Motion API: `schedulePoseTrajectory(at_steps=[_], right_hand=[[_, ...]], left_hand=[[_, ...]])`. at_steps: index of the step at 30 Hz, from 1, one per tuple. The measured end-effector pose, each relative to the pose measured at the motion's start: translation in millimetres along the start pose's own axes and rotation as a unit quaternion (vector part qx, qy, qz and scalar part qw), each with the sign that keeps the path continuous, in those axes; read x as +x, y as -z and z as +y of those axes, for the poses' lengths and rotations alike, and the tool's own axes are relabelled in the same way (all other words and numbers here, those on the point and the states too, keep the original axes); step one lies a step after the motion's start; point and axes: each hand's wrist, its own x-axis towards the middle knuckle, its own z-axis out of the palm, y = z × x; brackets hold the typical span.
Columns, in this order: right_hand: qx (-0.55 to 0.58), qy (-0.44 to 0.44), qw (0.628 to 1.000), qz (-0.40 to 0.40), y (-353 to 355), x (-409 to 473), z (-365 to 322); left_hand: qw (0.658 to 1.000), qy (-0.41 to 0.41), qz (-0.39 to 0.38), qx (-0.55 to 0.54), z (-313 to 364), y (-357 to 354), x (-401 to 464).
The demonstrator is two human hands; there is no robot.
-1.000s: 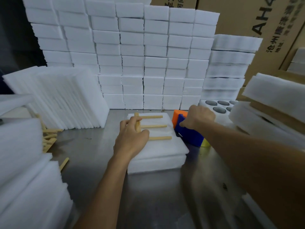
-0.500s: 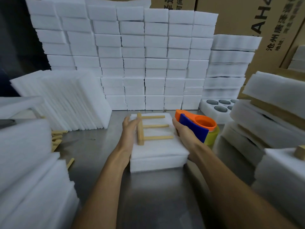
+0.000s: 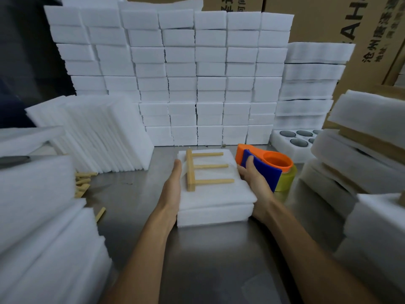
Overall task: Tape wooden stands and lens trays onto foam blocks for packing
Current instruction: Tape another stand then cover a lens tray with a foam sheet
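Wooden stand [image 3: 198, 170] flat on foam block [image 3: 215, 200], centre frame, on steel table [image 3: 208, 260]. Spine running away from viewer along block's left side; three pegs pointing frame-right. Left hand [image 3: 173, 189] flat against block's left edge, fingers straight, just beside spine. Right hand [image 3: 255, 178] at block's right edge, curled round blue-orange tape dispenser [image 3: 266, 166], beside peg tips. Likely tape path: across the pegs, parallel to the spine. Lens tray [image 3: 294, 141] behind dispenser, centre right.
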Motion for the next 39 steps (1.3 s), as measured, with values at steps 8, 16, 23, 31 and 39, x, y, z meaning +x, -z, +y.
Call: schedulePoseTrajectory(at_steps=[8,16,23,31,39], right_hand=[[-0.018,0.028,0.999,-0.01,5.2,-15.2,12.5],[-0.019,0.061,0.995,0.083,7.6,-8.9,17.5],[0.022,0.086,0.993,0.075,4.6,-17.9,19.1],[0.074,0.062,0.993,-0.063,11.1,-21.7,11.2],[0.088,0.062,0.983,-0.147,14.5,-22.2,7.3]], left_hand=[[0.996,-0.06,0.057,-0.022,-13.7,3.9,-16.2],[0.998,-0.063,0.01,-0.024,-9.5,1.4,-23.5],[0.995,-0.095,-0.008,-0.023,-6.3,-1.5,-27.8],[0.991,-0.132,0.007,-0.021,-0.1,-7.9,-27.2],[0.998,0.01,0.018,-0.066,0.7,-2.2,-21.5]])
